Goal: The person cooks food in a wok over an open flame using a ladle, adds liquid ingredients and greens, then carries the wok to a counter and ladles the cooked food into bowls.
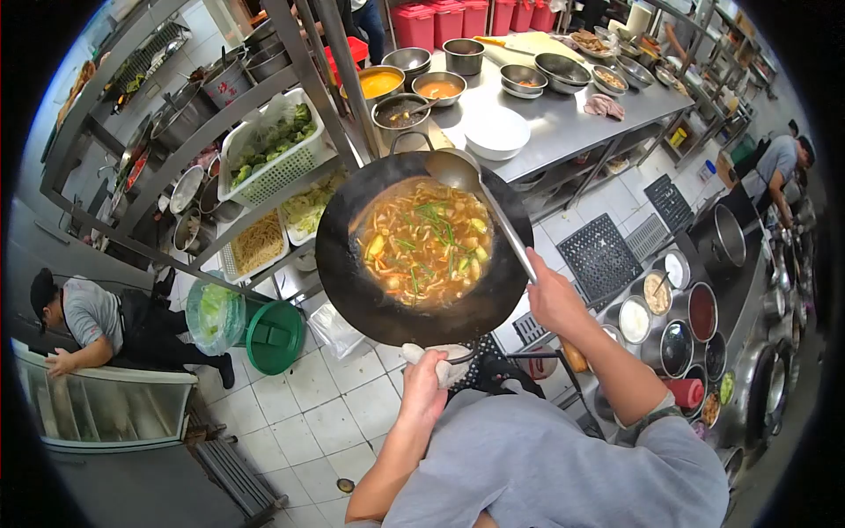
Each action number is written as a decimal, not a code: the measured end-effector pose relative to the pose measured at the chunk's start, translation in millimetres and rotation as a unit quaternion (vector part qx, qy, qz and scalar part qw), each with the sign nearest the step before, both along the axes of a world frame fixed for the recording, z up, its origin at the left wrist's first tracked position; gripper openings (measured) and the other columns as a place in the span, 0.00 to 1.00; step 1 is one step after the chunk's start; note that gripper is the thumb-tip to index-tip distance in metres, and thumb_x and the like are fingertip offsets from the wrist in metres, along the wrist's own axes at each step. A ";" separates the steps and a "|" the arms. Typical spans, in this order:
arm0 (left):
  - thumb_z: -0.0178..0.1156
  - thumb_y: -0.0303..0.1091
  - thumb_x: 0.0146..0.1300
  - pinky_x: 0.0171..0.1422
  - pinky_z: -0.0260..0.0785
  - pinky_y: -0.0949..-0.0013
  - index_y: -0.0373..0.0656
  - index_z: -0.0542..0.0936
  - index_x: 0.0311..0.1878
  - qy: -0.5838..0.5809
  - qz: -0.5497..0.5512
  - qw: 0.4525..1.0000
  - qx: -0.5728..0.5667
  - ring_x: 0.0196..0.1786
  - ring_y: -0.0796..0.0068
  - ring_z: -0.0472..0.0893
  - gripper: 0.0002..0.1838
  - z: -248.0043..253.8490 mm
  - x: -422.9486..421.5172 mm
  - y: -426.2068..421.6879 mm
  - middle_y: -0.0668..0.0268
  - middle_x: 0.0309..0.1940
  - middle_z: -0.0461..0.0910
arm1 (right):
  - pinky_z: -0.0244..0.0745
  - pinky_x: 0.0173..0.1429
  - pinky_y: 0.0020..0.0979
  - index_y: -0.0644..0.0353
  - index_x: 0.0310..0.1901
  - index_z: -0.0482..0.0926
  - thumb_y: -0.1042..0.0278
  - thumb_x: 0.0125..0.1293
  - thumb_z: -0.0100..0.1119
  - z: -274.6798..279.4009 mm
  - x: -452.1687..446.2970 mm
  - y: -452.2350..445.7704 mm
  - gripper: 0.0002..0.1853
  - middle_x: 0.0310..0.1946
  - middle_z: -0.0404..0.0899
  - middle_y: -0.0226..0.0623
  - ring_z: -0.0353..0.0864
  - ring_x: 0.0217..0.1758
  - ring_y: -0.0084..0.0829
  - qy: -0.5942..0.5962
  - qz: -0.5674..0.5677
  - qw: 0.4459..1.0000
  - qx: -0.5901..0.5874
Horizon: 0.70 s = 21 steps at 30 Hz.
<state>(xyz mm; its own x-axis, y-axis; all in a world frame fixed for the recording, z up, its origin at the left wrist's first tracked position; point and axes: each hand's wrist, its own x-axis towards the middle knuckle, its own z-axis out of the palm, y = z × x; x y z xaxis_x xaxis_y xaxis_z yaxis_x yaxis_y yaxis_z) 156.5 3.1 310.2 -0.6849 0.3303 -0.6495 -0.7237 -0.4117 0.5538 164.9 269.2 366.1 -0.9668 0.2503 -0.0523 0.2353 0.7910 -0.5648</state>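
A large black wok point(339, 273) is held out in front of me, filled partway with a brown, soupy stir-fry point(424, 242) of noodle-like strips, greens and yellow pieces. My left hand point(426, 387) is closed round the wok's near handle through a folded pale cloth point(449, 368). In my right hand point(556, 295) is the long handle of a metal ladle point(506, 216). The ladle's bowl lies at the wok's far rim, above the food. Just beyond the wok, to the right, a stack of white bowls point(497, 132) stands on the steel table point(563, 128).
Baskets of broccoli point(273, 150) and noodles point(257, 246) fill a metal rack at left. A green bin point(275, 337) stands on the tiled floor. Seasoning pots point(634, 319) line my right. One co-worker point(97, 317) bends at far left, another point(779, 167) at far right.
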 end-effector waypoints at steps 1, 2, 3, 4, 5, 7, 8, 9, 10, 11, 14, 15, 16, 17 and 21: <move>0.55 0.29 0.63 0.57 0.78 0.53 0.27 0.79 0.49 0.006 -0.005 1.000 -0.001 0.48 0.54 0.85 0.16 -2.2 0.3 -0.7 0.48 0.45 0.84 | 0.75 0.51 0.55 0.66 0.74 0.57 0.73 0.69 0.54 -3.2 -4.2 -5.6 0.33 0.39 0.81 0.66 0.81 0.45 0.65 -0.006 -0.005 1.000 -0.003; 0.55 0.29 0.63 0.56 0.78 0.53 0.27 0.78 0.49 0.014 -0.007 1.000 -0.005 0.47 0.54 0.85 0.15 -8.7 2.4 -1.8 0.48 0.45 0.84 | 0.74 0.48 0.57 0.64 0.73 0.57 0.73 0.68 0.54 -8.1 -7.2 -10.7 0.33 0.35 0.81 0.66 0.81 0.41 0.66 0.015 0.003 1.000 -0.019; 0.55 0.29 0.63 0.56 0.78 0.53 0.27 0.78 0.48 0.026 -0.008 1.000 -0.010 0.47 0.54 0.85 0.15 -17.5 1.9 -2.6 0.48 0.44 0.84 | 0.74 0.48 0.57 0.63 0.73 0.57 0.72 0.68 0.54 -6.8 -10.0 -15.8 0.33 0.35 0.81 0.67 0.81 0.41 0.66 -0.006 0.016 0.999 -0.041; 0.55 0.28 0.63 0.55 0.78 0.53 0.27 0.78 0.48 0.040 -0.009 0.999 -0.017 0.46 0.54 0.85 0.15 -18.4 0.4 -2.6 0.48 0.44 0.84 | 0.74 0.47 0.58 0.62 0.73 0.57 0.72 0.68 0.53 -3.8 -13.4 -21.2 0.33 0.35 0.81 0.67 0.81 0.41 0.66 -0.026 0.029 0.997 -0.064; 0.55 0.27 0.63 0.54 0.78 0.55 0.30 0.77 0.48 0.038 -0.002 0.999 -0.013 0.46 0.57 0.85 0.13 -17.4 0.1 -2.2 0.51 0.43 0.83 | 0.74 0.47 0.58 0.60 0.73 0.57 0.72 0.68 0.53 -1.4 -17.0 -25.1 0.32 0.35 0.81 0.68 0.81 0.41 0.67 -0.045 0.043 0.994 -0.087; 0.55 0.25 0.63 0.51 0.77 0.58 0.34 0.75 0.48 0.031 0.012 0.999 -0.007 0.46 0.63 0.83 0.11 -11.1 1.5 -0.3 0.57 0.42 0.82 | 0.74 0.48 0.59 0.58 0.73 0.56 0.71 0.68 0.53 3.4 -15.1 -32.1 0.33 0.39 0.81 0.66 0.81 0.43 0.67 -0.066 0.095 0.987 -0.108; 0.55 0.24 0.63 0.52 0.77 0.57 0.34 0.75 0.49 0.022 0.012 1.000 -0.007 0.47 0.62 0.83 0.12 -4.6 3.0 0.3 0.57 0.42 0.82 | 0.74 0.49 0.57 0.58 0.74 0.56 0.71 0.68 0.53 9.3 -8.2 -31.7 0.33 0.41 0.81 0.66 0.81 0.44 0.66 -0.077 0.113 0.984 -0.117; 0.55 0.24 0.62 0.52 0.77 0.57 0.34 0.75 0.50 0.014 0.012 1.000 -0.006 0.47 0.61 0.83 0.13 4.0 1.3 2.4 0.56 0.43 0.82 | 0.74 0.50 0.56 0.58 0.74 0.57 0.71 0.68 0.53 15.8 -1.8 -28.8 0.33 0.43 0.81 0.65 0.81 0.46 0.65 -0.087 0.132 0.980 -0.124; 0.55 0.24 0.62 0.53 0.77 0.57 0.34 0.75 0.51 0.006 0.013 1.000 -0.002 0.48 0.61 0.83 0.14 10.0 0.7 5.1 0.56 0.43 0.82 | 0.74 0.51 0.55 0.57 0.74 0.58 0.72 0.67 0.53 20.8 6.8 -19.8 0.33 0.44 0.81 0.65 0.81 0.46 0.64 -0.098 0.145 0.976 -0.134; 0.55 0.24 0.62 0.54 0.77 0.56 0.34 0.74 0.52 0.004 0.020 1.000 -0.003 0.48 0.60 0.83 0.15 13.5 1.4 6.3 0.56 0.43 0.82 | 0.75 0.52 0.54 0.57 0.74 0.58 0.73 0.67 0.53 25.0 16.9 -6.7 0.33 0.45 0.81 0.64 0.81 0.46 0.64 -0.109 0.158 0.971 -0.143; 0.55 0.23 0.61 0.55 0.77 0.55 0.33 0.74 0.54 -0.001 0.046 0.999 -0.003 0.48 0.58 0.83 0.17 16.7 1.6 9.1 0.55 0.44 0.82 | 0.75 0.52 0.52 0.58 0.74 0.60 0.74 0.66 0.52 41.2 20.2 15.6 0.33 0.43 0.81 0.63 0.81 0.46 0.63 -0.113 0.118 0.982 -0.099; 0.55 0.23 0.61 0.55 0.77 0.54 0.33 0.74 0.54 -0.004 0.052 0.999 -0.004 0.48 0.57 0.83 0.17 16.2 2.5 9.3 0.55 0.44 0.82 | 0.75 0.52 0.51 0.59 0.74 0.60 0.75 0.66 0.52 42.9 20.6 21.2 0.33 0.43 0.81 0.63 0.81 0.45 0.63 -0.110 0.087 0.987 -0.074; 0.55 0.23 0.61 0.56 0.77 0.54 0.33 0.74 0.54 -0.006 0.057 0.998 -0.003 0.47 0.57 0.84 0.17 15.2 2.2 10.8 0.55 0.43 0.82 | 0.75 0.52 0.51 0.62 0.74 0.59 0.75 0.66 0.52 32.7 16.2 29.5 0.34 0.41 0.81 0.64 0.81 0.45 0.63 -0.045 0.088 0.995 -0.034; 0.55 0.24 0.62 0.55 0.78 0.53 0.31 0.75 0.51 0.005 0.069 0.998 -0.007 0.47 0.56 0.84 0.15 10.8 3.8 12.9 0.53 0.43 0.82 | 0.75 0.52 0.51 0.63 0.74 0.58 0.75 0.66 0.52 26.4 11.1 35.3 0.34 0.41 0.81 0.64 0.81 0.45 0.63 -0.044 0.078 0.996 -0.020; 0.56 0.24 0.61 0.53 0.78 0.54 0.31 0.75 0.49 0.009 0.074 0.997 -0.017 0.45 0.57 0.84 0.13 7.3 7.3 15.9 0.54 0.41 0.82 | 0.76 0.52 0.52 0.62 0.75 0.56 0.73 0.67 0.52 22.9 2.7 34.0 0.35 0.40 0.81 0.66 0.81 0.45 0.63 -0.111 0.061 0.991 -0.040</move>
<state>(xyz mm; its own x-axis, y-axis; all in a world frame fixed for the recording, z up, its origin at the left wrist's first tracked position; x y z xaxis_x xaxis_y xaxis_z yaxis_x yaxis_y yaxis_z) 163.8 19.0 317.5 -0.7368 0.2030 -0.6449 -0.6456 -0.4949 0.5817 167.5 303.3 389.0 -0.9519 0.1192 -0.2822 0.2665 0.7764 -0.5711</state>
